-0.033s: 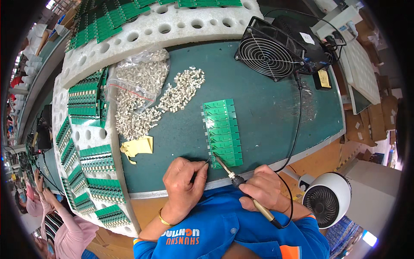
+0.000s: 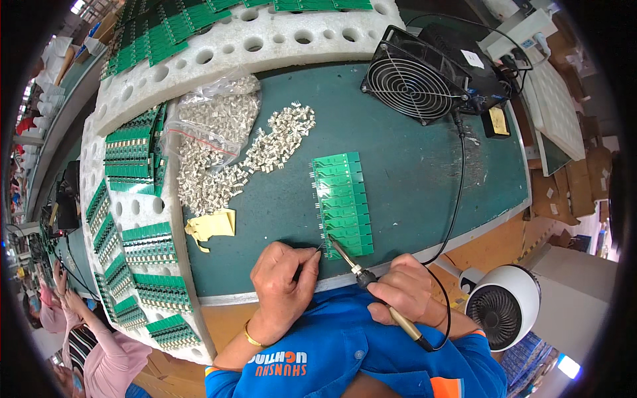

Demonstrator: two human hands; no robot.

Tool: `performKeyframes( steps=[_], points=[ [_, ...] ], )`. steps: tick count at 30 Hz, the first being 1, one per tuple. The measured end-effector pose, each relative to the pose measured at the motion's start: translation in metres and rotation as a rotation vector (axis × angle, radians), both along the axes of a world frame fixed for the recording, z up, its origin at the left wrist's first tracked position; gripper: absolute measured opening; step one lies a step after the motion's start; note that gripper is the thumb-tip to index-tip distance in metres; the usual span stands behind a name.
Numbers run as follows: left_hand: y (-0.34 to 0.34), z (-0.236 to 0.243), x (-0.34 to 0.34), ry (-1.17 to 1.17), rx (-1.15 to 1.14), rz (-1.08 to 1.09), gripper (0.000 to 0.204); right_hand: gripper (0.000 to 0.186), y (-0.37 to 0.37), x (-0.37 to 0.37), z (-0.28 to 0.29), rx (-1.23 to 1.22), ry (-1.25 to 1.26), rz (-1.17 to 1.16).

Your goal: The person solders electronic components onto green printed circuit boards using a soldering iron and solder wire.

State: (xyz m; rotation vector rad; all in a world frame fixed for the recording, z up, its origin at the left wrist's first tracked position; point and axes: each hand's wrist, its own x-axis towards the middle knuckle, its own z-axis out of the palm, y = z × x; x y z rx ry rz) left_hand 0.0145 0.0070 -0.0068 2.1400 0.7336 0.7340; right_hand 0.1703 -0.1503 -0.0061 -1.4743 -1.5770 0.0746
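Note:
A green circuit board panel [image 2: 342, 202] lies on the bench in front of me, with small metal pins along its left edge. My right hand [image 2: 403, 292] is closed around a soldering iron [image 2: 363, 276], whose tip meets the panel near its lower left corner. Just left of that corner, my left hand [image 2: 282, 275] pinches a thin solder wire [image 2: 320, 247] between thumb and forefinger. The wire's end reaches the pins close to the iron's tip; whether they touch is too small to tell.
Small white connectors [image 2: 282, 136] lie heaped at the left beside a plastic bag [image 2: 219, 116] of more. White foam [image 2: 136, 219] carries several finished-looking boards. A yellow paper piece [image 2: 212, 225], a black fan [image 2: 411, 79], the iron's cord [image 2: 462, 179] and a white fan [image 2: 502, 306] surround the work.

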Motion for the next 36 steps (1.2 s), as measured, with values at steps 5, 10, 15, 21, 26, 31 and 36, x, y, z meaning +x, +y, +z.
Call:
performKeyframes(
  steps=[5,10,15,21,26,31,36],
  points=[
    [-0.0001,-0.0017,-0.0007,-0.009,0.004,-0.006,0.010,0.031,-0.0021,-0.0015,0.0021,-0.026,-0.010,0.013],
    [-0.0002,-0.0010,-0.0003,0.010,0.015,-0.002,0.010,0.034,-0.0041,-0.0025,0.0018,-0.039,-0.021,0.013],
    [0.0005,0.0002,0.0003,0.015,0.025,-0.008,0.010,0.036,-0.0037,-0.0034,0.0041,-0.051,-0.025,0.015],
    [-0.0008,-0.0009,0.0023,0.012,0.036,0.007,0.011,0.037,-0.0035,-0.0029,0.0058,-0.056,-0.069,0.043],
    [-0.0004,-0.0003,0.0019,0.031,0.043,0.002,0.010,0.037,-0.0038,-0.0025,0.0051,-0.055,-0.081,0.044],
    [-0.0006,0.0000,0.0012,0.035,0.030,0.006,0.010,0.037,-0.0041,-0.0019,0.0063,-0.045,-0.076,0.053],
    [-0.0018,-0.0018,-0.0013,-0.013,0.036,0.042,0.012,0.037,-0.0088,0.0005,0.0079,-0.053,-0.079,0.037]
  ],
)
